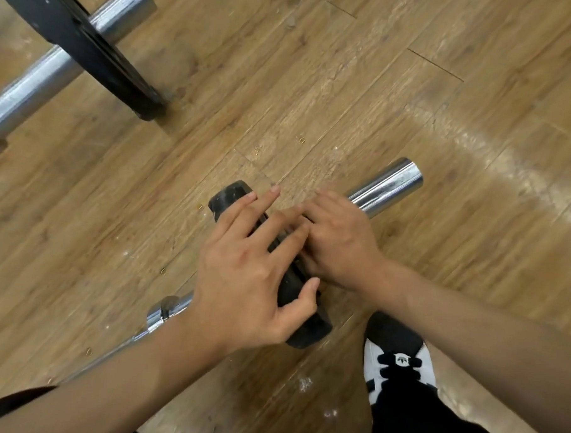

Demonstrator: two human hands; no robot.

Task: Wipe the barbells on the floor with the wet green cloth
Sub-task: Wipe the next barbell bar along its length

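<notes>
Starting nearest: one shoe [399, 362] stands on the wood floor [479, 94], just beside the near barbell [167, 311], which lies flat on the floor and runs lower left to upper right. Left hand [252, 270] grasps its black plate [227, 197], thumb hooked on the near face, fingers spread over the rim. Right hand [338, 241] sits on the chrome sleeve [387, 188] right against the plate's far face; its fingers are bent and the tips hidden, so I cannot tell if it grips. Neither hand holds a cloth, and none is in view. Handling, as a judgement: bar plus plate is heavy and rigid, so it is best left on the floor and rolled. The smooth chrome looks slippery, more so once wet, so take hold at the plate rim or shaft rather than the polished sleeve end. Far barbell [28, 87] lies upper left, well apart, carrying a far plate [98, 61]. Count: two barbells, two plates, two hands, one shoe, zero cloths.
</notes>
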